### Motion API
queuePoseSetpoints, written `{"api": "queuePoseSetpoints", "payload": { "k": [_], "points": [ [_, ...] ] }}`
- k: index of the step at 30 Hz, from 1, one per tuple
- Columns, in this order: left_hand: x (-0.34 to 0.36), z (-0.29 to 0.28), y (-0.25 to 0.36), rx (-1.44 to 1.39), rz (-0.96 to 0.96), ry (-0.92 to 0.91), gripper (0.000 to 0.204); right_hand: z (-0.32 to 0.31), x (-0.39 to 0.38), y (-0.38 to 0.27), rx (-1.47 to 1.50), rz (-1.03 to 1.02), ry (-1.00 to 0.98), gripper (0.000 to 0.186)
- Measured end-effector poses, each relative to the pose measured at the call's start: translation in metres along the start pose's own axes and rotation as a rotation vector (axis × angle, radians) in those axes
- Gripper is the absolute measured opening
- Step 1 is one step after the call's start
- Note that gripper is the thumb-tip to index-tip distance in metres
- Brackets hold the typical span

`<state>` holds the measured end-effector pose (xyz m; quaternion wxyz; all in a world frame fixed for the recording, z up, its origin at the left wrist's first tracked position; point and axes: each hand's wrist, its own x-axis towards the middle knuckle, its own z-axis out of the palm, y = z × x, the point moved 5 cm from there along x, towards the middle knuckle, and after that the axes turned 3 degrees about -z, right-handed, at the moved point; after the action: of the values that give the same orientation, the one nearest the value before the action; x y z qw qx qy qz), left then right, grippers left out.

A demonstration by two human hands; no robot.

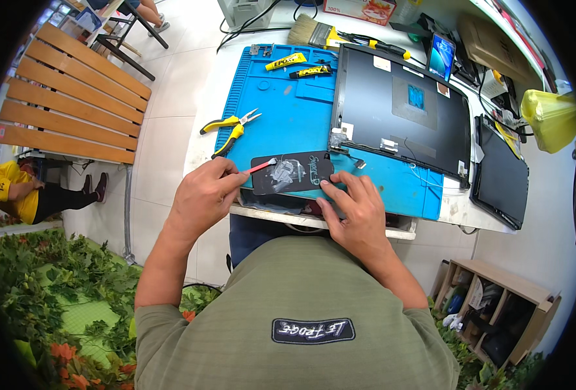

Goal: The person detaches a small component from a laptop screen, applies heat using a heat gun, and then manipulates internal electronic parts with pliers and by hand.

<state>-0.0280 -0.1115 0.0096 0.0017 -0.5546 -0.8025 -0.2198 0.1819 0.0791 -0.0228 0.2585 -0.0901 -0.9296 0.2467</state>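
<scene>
**Thin black slab steadied at the mat's near edge**

From my remote seat I take the blue, rubbery-looking work mat (284, 130) as my landmark. At its left edge lie metal pliers with yellow-and-black handles (240, 123), spread apart. By the mat's near left corner, the left hand (203, 192) is closed to a pinch on a slim red stick with a pale tip (259, 167). I judge the stick very light; I would grip it well back from that tip.

At the mat's near edge lies the thin, flat black rectangular slab (307, 182), the stick's tip at its grey-white pasty smear (286, 173). I expect the slab to be light and stiff, smooth enough to skid, perhaps brittle if pressed where unsupported. The smear may be tacky, so I would take hold by the bare rim, right end best.

There the right hand (359, 205) is half open, its forefinger on the slab's corner; I cannot tell whether the thumb closes underneath. Across the mat's right part lies a broad dark laptop lid panel (398, 114), which looks rigid and wants holding by its frame.
</scene>
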Motion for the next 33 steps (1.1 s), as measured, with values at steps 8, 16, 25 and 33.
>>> {"api": "queuePoseSetpoints", "payload": {
  "k": [8,16,25,33],
  "points": [
    [-0.001,-0.002,-0.005,-0.025,0.001,-0.091,0.030,-0.001,-0.001,0.000,0.020,-0.014,0.038,0.027],
    [0.022,0.002,0.012,-0.102,-0.067,-0.124,0.084,-0.003,0.003,0.003,0.063,0.008,0.035,0.022],
    [0.043,0.018,0.007,-0.077,-0.144,-0.282,0.097,-0.004,0.002,0.003,0.068,0.004,0.059,0.023],
    [0.045,0.006,0.008,-0.055,-0.183,-0.397,0.075,-0.015,0.001,0.005,0.189,0.004,0.189,0.030]
  ]
}}
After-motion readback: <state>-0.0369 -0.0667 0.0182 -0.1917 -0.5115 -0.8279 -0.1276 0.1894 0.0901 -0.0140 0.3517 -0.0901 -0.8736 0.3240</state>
